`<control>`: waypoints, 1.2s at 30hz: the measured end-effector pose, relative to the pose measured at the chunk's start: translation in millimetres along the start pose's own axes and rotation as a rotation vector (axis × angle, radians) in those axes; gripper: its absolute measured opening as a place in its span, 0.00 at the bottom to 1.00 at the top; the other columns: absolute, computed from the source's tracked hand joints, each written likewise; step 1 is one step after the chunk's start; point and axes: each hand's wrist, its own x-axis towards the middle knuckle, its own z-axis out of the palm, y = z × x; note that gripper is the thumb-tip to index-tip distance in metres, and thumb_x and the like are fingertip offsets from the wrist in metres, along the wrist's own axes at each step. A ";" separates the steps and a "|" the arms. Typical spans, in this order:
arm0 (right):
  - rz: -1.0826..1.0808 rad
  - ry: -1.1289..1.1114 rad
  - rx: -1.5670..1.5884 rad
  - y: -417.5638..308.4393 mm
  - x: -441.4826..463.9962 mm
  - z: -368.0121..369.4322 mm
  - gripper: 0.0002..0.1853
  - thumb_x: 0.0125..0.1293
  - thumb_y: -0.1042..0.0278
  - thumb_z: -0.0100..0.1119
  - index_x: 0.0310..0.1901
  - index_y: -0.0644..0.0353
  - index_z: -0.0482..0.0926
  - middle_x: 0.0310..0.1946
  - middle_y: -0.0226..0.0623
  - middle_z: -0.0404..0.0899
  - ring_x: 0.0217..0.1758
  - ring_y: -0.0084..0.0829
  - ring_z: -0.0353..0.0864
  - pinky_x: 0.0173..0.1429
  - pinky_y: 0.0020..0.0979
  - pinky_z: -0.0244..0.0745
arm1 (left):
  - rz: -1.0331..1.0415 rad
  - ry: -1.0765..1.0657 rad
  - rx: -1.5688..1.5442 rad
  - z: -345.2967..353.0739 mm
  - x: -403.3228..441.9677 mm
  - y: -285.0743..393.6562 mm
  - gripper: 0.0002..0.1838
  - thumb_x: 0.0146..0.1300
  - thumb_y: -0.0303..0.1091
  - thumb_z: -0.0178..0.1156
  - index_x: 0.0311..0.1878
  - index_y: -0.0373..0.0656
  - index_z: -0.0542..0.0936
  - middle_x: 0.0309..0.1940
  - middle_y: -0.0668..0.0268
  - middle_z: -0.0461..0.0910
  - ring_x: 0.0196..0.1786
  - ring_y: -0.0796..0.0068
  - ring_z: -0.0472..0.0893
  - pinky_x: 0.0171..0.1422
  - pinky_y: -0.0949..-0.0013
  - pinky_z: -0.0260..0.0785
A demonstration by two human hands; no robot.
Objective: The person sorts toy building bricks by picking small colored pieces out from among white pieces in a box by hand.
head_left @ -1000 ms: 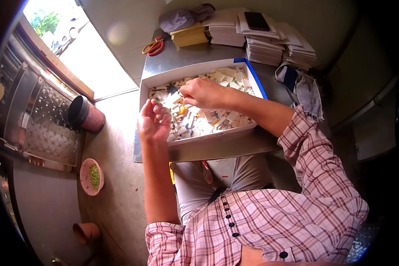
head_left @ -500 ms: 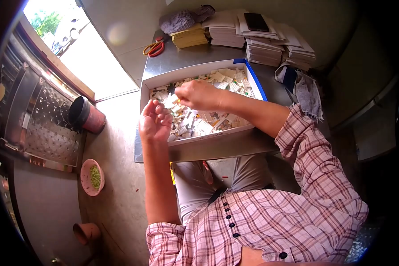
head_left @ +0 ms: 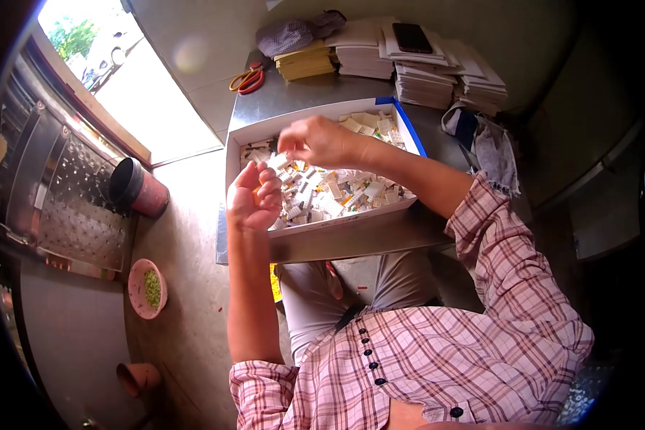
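A shallow white box [head_left: 322, 228] with a blue corner holds a heap of mostly white toy building bricks [head_left: 333, 190], with a few yellow, orange and dark ones among them. My left hand [head_left: 254, 195] is palm up at the box's left front edge, fingers curled in; a bit of orange shows by them, too small to name. Just above the bricks, my right hand [head_left: 317, 141] has its fingers bent down and drawn together. Whatever lies between its fingertips is hidden; white bricks show right below them.
Behind the box are stacks of white paper [head_left: 365, 61], a yellowish stack [head_left: 304, 63], a phone [head_left: 412, 38] and red-yellow scissors [head_left: 247, 79]. A cloth [head_left: 494, 147] hangs at the table's right. On the floor are a bucket [head_left: 149, 192], a pink bowl [head_left: 137, 304] and a clay pot [head_left: 139, 378].
My right hand has risen slightly and turned, its fingers a little less tightly folded. My left hand stays almost where it was, fingers still curled. The box has not visibly moved.
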 end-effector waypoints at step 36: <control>0.186 -0.187 -0.410 41.8 -9.8 -22.4 0.09 0.57 0.74 0.55 0.40 0.61 0.80 0.40 0.47 0.79 0.46 0.44 0.79 0.49 0.39 0.73 | 0.218 -0.030 0.090 6.7 12.9 -34.7 0.13 0.71 0.36 0.44 0.33 0.42 0.73 0.22 0.70 0.67 0.20 0.80 0.64 0.16 0.79 0.52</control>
